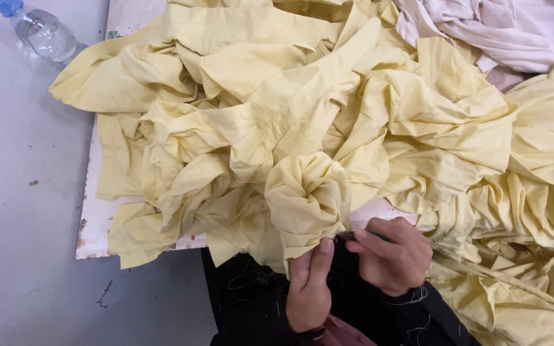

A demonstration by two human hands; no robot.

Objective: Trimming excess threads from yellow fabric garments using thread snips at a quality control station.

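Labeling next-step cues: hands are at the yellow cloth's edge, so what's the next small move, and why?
Probably snip at the pinch. The left hand pinches the hem of the yellow cloth; the right hand points a small dark tool, likely a cutter, at that spot.

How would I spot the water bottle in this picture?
Start at the big heap of yellow cloth covering the white table. Look past its upper left corner to the grey floor: the plastic bottle lies there. It alone is clear and hard-sided, with a blue cap.

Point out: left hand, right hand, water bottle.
left hand [308, 288], head view, back of the hand.
right hand [394, 255], head view, knuckles.
water bottle [43, 32], head view, clear body.
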